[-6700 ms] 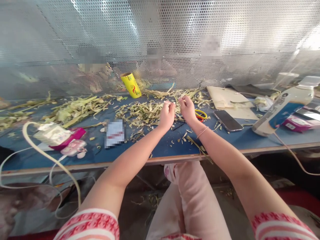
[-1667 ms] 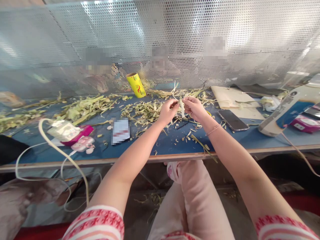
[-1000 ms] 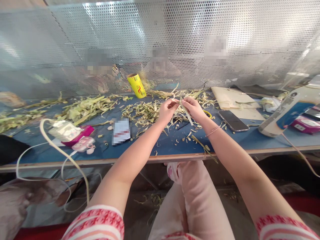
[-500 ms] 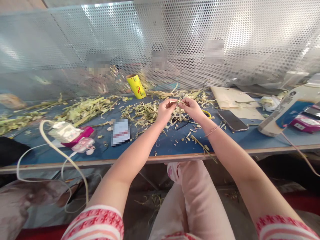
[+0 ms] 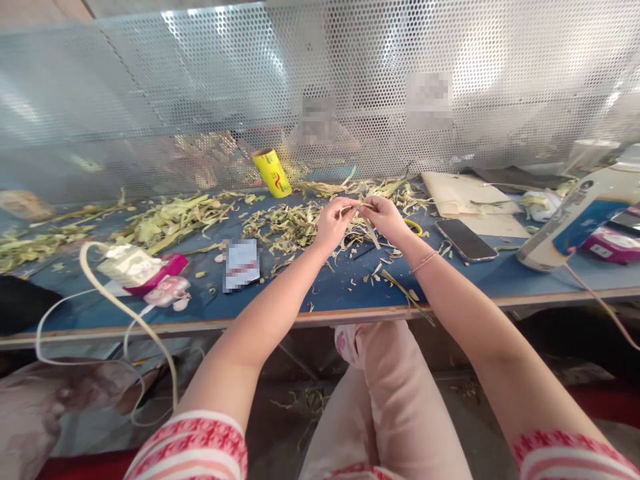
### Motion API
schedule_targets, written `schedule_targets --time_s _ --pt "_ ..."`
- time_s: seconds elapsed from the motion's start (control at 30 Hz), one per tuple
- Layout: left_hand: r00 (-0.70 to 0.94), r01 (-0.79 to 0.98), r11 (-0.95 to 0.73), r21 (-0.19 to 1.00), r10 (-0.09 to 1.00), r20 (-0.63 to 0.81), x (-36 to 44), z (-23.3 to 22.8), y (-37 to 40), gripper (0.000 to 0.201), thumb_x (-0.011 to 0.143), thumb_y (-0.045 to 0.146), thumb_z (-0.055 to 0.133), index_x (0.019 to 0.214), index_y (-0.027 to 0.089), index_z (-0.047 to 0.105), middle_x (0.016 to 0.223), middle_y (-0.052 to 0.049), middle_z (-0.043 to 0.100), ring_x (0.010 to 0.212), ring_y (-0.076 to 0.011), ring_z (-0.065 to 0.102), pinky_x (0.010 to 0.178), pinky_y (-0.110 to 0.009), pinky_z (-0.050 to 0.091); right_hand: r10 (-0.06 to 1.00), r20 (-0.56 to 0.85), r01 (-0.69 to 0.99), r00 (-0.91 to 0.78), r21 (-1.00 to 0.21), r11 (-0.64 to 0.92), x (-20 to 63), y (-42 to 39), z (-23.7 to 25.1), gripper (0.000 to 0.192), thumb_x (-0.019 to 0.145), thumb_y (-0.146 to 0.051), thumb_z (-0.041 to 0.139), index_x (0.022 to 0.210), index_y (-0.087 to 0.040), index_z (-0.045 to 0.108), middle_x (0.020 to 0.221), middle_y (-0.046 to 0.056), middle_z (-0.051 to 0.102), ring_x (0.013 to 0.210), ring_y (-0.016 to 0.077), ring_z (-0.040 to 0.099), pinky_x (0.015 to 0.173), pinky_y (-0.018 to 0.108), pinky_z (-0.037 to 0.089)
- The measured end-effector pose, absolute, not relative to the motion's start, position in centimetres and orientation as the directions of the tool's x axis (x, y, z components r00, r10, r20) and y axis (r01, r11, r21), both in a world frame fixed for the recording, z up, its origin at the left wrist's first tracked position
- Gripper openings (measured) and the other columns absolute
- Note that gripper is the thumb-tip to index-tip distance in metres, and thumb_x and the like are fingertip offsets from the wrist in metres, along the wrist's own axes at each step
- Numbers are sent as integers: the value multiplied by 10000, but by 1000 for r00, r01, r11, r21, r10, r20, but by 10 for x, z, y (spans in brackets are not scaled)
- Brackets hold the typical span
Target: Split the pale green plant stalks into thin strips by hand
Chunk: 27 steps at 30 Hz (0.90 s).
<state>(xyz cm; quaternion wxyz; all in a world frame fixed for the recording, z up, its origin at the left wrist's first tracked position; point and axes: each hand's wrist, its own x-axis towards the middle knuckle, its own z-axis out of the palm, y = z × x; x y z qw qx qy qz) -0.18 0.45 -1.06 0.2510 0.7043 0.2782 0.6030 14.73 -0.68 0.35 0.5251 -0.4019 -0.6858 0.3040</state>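
Remotely, I am keeping the left hand [image 5: 333,223] and right hand [image 5: 384,217] nearly closed, pinching a pale strip [image 5: 371,233] over shreds [image 5: 283,225], its tail now slanting rather than hanging straight, so turning is apparently continuing.

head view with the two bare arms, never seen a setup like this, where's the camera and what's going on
There's no machine: a camera worn on a person's head looks forward and down at their own left hand and right hand. Their fingertips meet, pinching a pale strip whose end hangs down. On the blue tabletop lie shredded plant-like strips and a smartphone; a yellow printed tube and a blue-labelled bottle stand there too.
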Motion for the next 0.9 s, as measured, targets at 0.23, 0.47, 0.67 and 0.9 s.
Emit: schedule_targets --time_s 0.23,0.47,0.67,0.9 --pt "119 24 -660 751 748 653 5 -10 0 143 751 159 595 863 188 679 955 -54 702 934 -164 647 871 -340 501 865 498 245 -60 -833 496 146 -6 3 122 753 -267 600 695 -179 539 575 -42 437 569 97 364 544 246 271" --pt "46 -211 -499 841 854 519 4 -16 12 153 768 173 547 913 223 546 886 -19 685 864 -130 656 846 -311 507 860 507 203 -63 -837 508 144 -7 3 137 745 -306 617 729 -186 551 638 -16 526 589 106 398 547 251 295" --pt "17 -291 -473 832 867 499 4 -18 17 182 814 382 581 816 202 552 792 -19 653 759 -117 629 781 -294 497 830 544 206 -119 -805 557 141 -9 6 168 720 -334 639 729 -187 558 631 -23 516 592 103 396 558 250 302" --pt "-12 -135 -501 855 863 504 4 -15 11 248 701 394 724 808 200 611 788 -11 674 811 -137 632 822 -310 492 827 549 259 -118 -787 560 141 -10 4 113 755 -291 602 777 -189 557 587 -50 436 536 86 315 526 249 239"
